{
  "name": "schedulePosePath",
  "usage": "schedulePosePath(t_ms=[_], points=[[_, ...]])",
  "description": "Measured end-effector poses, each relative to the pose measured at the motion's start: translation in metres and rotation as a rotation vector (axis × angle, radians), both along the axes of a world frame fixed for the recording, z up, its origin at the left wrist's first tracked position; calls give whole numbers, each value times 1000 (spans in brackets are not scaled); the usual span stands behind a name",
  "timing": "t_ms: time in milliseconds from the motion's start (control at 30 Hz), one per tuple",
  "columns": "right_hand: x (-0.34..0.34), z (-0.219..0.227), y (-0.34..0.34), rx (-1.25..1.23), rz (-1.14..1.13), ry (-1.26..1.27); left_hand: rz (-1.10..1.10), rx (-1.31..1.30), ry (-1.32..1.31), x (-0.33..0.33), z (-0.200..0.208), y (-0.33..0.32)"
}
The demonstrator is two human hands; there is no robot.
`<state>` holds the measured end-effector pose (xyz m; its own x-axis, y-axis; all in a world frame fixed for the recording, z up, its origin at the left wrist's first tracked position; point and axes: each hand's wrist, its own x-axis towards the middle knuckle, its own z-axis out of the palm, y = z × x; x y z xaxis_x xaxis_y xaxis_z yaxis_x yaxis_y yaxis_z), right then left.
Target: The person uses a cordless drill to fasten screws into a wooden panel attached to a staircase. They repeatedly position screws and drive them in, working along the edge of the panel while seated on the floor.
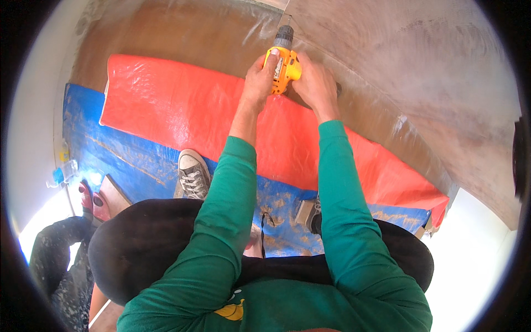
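Observation:
A yellow cordless drill (283,66) with a dark chuck (285,36) is between my two hands at the top middle. Its thin bit points away from me, up to the corner where a greyish-brown panel (409,72) meets a brown surface (182,33); whether the tip touches cannot be made out. My left hand (259,82) is closed around the drill's left side, thumb lying along the body. Wrapped over the handle side, my right hand (317,84) hides most of the grip. A dark end piece (338,89) shows just past its knuckles.
A red sheet (171,105) runs across in front of my feet over a dusty blue tarp (133,155). My sneaker (193,174) stands on the left. Another person's legs (58,254) and red shoes (99,206) are at far left. A pale wall (38,127) rises there.

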<state>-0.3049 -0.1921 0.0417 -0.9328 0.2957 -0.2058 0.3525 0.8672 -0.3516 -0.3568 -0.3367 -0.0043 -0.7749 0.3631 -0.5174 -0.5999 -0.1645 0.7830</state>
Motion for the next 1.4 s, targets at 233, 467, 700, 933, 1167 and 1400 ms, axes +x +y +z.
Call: schedulePosePath(t_ms=[233,467,700,933,1167,1400], points=[[0,-7,-2,-20,-31,101,28,-59,77,1,4,0],[-4,0,-3,-43,-23,67,44,55,19,1,7,-4],[-6,2,-14,-43,-42,32,123,-332,201,6,11,3],[-15,5,-11,153,62,-23,47,-36,-66,-2,2,-1],[-13,1,-11,75,33,19,77,-107,-16,-3,5,0],[-15,6,-18,130,36,-8,-52,-22,-34,-10,-1,-14]])
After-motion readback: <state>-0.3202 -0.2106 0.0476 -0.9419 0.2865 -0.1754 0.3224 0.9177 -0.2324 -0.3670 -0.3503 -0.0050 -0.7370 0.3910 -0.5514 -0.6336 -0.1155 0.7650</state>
